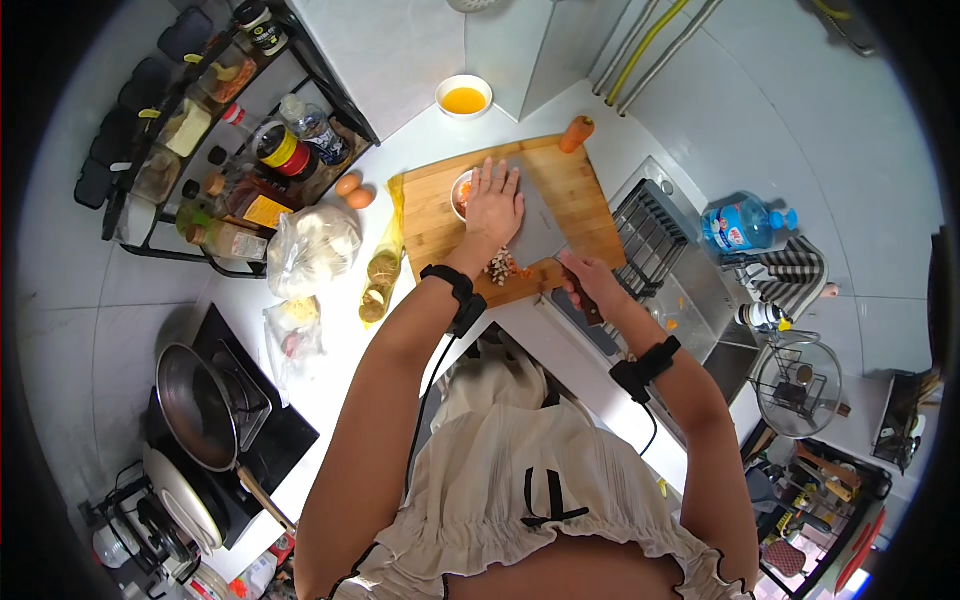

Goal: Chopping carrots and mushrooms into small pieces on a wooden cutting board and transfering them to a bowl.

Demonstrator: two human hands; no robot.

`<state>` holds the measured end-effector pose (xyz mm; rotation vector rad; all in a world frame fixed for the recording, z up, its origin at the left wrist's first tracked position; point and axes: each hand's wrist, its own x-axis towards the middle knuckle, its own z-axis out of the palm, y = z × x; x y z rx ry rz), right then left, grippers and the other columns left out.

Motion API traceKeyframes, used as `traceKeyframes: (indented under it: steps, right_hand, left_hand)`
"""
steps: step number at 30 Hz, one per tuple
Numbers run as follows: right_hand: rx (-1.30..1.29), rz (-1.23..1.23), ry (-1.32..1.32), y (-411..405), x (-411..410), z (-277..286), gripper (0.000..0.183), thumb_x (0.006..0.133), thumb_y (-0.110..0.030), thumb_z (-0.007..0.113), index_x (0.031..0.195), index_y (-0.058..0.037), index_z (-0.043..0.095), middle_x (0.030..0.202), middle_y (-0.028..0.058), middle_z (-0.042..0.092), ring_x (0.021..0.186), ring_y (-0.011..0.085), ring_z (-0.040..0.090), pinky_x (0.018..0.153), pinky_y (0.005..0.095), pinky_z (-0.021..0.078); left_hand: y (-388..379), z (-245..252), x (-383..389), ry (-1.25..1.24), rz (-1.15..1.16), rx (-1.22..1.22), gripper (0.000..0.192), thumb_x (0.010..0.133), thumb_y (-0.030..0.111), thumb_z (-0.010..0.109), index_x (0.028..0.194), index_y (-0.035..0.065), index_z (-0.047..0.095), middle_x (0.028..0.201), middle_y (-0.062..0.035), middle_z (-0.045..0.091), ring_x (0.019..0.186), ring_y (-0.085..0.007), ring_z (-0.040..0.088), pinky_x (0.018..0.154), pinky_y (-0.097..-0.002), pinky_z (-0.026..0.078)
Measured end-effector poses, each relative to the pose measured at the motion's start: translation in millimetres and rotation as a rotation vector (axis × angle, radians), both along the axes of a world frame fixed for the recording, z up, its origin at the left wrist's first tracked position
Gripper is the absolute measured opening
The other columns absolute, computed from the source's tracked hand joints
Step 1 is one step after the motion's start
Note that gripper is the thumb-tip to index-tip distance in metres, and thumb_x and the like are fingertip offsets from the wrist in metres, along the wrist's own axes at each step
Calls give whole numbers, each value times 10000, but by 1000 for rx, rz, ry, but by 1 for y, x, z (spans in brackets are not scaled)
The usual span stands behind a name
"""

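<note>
My right hand [592, 281] is closed around the wooden handle of a cleaver [541, 225], whose broad blade lies over a bamboo cutting board [585, 184]. With fingers extended, my left hand [495, 206] reaches over the blade's left part; whether it presses on the metal I cannot tell. Partly hidden beside that hand is a small white bowl [455, 196] holding orange and pinkish pieces. Small diced pieces [501, 268], brownish-white and orange, lie on the board near the blade's lower edge. A carrot piece [577, 135] rests at the board's upper right corner.
A bowl of orange-yellow liquid [463, 97] stands behind the board. Left are two eggs [354, 192], a yellow net bag [385, 262], a plastic bag [313, 247] and a bottle rack [225, 259]. A frying pan [196, 409] sits lower left; a sink [694, 315] with a dish rack [651, 238] is right.
</note>
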<state>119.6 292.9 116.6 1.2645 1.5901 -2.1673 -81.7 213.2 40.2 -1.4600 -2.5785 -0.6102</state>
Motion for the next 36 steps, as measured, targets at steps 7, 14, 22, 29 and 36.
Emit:
traceKeyframes:
  steps: [7,14,22,29,36]
  right_hand:
    - [-15,33,-26,1,5,3,368,928,-424,531,761,-98,492,578,-11,468,426,87,439,389,243,373]
    - [-54,-10,-32,1,10,6,379,922,-401,550,716,-86,507,576,4,499,420,95,463,380,247,383]
    - [-42,-10,-35,5,18,8,361,910,-398,569,760,-74,515,583,-1,499,422,94,457,380,247,379]
    - [-7,-40,-56,10,31,16,359,904,-394,580,769,-64,534,573,0,497,411,93,458,370,247,374]
    - [70,-44,-19,14,42,15,352,911,-372,579,764,-56,533,563,4,499,397,96,462,360,248,373]
  left_hand:
    - [-1,-6,-9,-27,-71,8,381,905,220,457,1218,42,581,1325,-133,513,1305,-313,377,1123,-411,220]
    - [-5,-13,-21,-60,-139,137,292,875,183,516,1079,32,661,1209,-130,603,1205,-270,503,1073,-362,330]
    - [-12,-26,-37,-36,-72,205,219,848,130,561,1002,44,691,1119,-105,649,1134,-252,558,1005,-345,407]
    - [-27,-16,-41,-30,-83,154,170,829,102,602,961,55,698,1059,-104,665,1106,-248,574,960,-342,448]
    - [-37,15,-37,-336,35,99,181,799,57,599,952,71,695,1057,-104,657,1094,-274,572,957,-341,450]
